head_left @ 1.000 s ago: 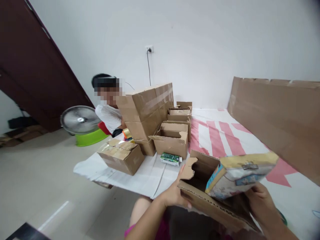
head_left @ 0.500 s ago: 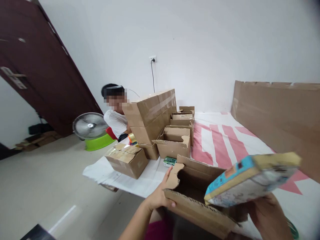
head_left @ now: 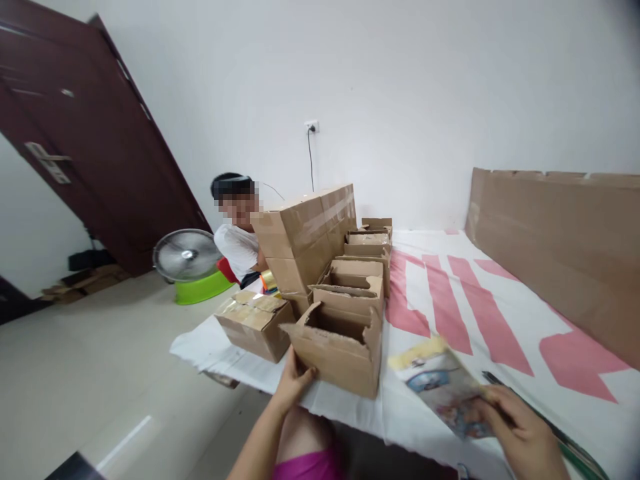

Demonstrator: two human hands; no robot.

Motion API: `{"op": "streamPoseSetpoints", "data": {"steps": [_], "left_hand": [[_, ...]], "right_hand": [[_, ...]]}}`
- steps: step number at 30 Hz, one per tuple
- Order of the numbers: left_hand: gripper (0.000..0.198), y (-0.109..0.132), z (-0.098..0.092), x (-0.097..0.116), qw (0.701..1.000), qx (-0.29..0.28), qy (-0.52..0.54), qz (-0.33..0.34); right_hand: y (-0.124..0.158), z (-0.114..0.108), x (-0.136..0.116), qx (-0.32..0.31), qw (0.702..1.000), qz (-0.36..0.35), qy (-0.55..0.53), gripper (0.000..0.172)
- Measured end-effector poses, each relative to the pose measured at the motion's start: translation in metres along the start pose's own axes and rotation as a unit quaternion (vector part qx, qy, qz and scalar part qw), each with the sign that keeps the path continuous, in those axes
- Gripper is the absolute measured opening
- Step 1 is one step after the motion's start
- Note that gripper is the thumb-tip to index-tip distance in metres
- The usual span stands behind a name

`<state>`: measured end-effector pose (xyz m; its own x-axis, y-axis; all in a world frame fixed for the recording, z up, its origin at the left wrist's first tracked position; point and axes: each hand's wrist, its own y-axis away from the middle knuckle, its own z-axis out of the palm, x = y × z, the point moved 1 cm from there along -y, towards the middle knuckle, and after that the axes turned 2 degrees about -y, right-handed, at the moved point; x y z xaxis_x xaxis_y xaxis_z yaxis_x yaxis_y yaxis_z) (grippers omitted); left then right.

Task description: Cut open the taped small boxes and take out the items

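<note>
An open cardboard box (head_left: 333,353) stands on the white cloth near the front edge, its torn top flaps sticking up. My left hand (head_left: 295,387) grips its lower left corner, thumb on the front face. To the right, my right hand (head_left: 520,427) is closed on a flat printed packet (head_left: 440,387) with a yellow edge and blue pictures. The packet is tilted above the cloth, apart from the box, and blurred by motion. Behind the held box stands another open cardboard box (head_left: 350,277), the nearest of a row running back to the wall.
Taped boxes (head_left: 305,233) form a stack left of the row, with a lower closed box (head_left: 257,323) before it. A person (head_left: 237,247) sits behind the stack, near a fan (head_left: 187,255). A cardboard panel (head_left: 555,247) stands at right. A dark, thin object (head_left: 530,407) lies beside my right hand.
The held box has moved left and back, up against the row, and now sits on the cloth. My right hand has drawn the packet away from above the box, down to the right. The small green carton is now hidden.
</note>
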<state>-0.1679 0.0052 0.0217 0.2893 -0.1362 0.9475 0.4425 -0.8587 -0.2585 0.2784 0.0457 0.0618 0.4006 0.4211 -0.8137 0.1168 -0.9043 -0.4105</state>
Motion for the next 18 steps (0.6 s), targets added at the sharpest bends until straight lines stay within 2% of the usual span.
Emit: {"op": "streamPoseSetpoints", "data": {"steps": [2,4,7,9,10,12,14,15,16,17,18], "left_hand": [[0.089,0.000,0.013,-0.006,0.999,0.035,-0.019,0.024],[0.086,0.009,0.017,-0.013,0.993,0.096,-0.068,0.024],[0.073,0.042,0.014,-0.020,0.952,0.231,-0.192,0.051],[0.058,0.071,0.017,-0.025,0.926,0.264,-0.251,0.092],[0.050,0.085,0.021,-0.029,0.928,0.246,-0.256,0.114],[0.033,0.107,0.039,-0.038,0.951,0.142,-0.231,0.146],[0.026,0.120,0.068,-0.045,0.966,-0.052,-0.177,0.178],[0.034,0.123,0.084,-0.046,0.958,-0.148,-0.157,0.190],[0.047,0.125,0.102,-0.045,0.948,-0.205,-0.146,0.192],[0.063,0.125,0.118,-0.041,0.948,-0.217,-0.146,0.183],[0.077,0.125,0.134,-0.036,0.957,-0.188,-0.147,0.164]], "right_hand": [[0.003,0.012,0.007,-0.016,0.990,-0.096,0.105,0.023],[0.008,0.021,0.020,-0.029,0.971,-0.152,0.180,0.024],[0.018,0.027,0.045,-0.004,0.962,-0.167,0.218,0.041],[0.026,0.028,0.060,0.025,0.970,-0.137,0.200,0.052],[0.030,0.028,0.065,0.034,0.977,-0.107,0.184,0.057],[0.037,0.029,0.073,0.032,0.988,-0.027,0.147,0.070],[0.043,0.031,0.078,-0.001,0.992,0.045,0.117,0.077],[0.045,0.032,0.079,-0.020,0.992,0.062,0.108,0.076],[0.045,0.032,0.080,-0.035,0.992,0.064,0.105,0.072],[0.046,0.033,0.081,-0.045,0.992,0.054,0.108,0.065],[0.045,0.033,0.082,-0.047,0.991,0.037,0.116,0.057]]}}
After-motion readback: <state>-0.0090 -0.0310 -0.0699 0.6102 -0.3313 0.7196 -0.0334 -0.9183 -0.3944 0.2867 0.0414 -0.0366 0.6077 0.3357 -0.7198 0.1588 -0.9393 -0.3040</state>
